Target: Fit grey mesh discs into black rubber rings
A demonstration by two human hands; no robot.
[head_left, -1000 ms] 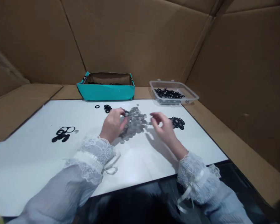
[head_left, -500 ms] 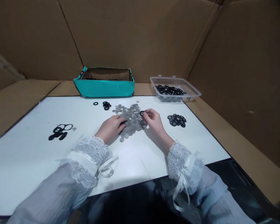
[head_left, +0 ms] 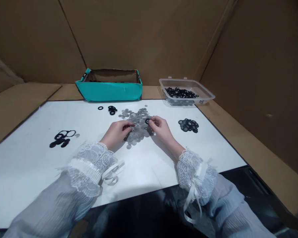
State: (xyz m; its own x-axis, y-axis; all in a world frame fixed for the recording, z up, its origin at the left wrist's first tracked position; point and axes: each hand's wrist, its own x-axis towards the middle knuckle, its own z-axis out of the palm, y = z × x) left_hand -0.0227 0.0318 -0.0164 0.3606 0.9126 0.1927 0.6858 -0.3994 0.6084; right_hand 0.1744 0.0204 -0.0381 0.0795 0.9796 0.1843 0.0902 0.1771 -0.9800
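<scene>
The right hand's (head_left: 162, 128) grip pinches a black ring (head_left: 146, 121) by its edge, so its middle shows; whether the left hand (head_left: 115, 133), by the gray discs (head_left: 139, 133), grips one, I can't tell.

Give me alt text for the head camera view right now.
Two bare hands work over a pile of small grey discs on a white board: the right hand pinches a black ring, the left hand touches the pile. Behind stand a turquoise box and a clear plastic tub.
</scene>
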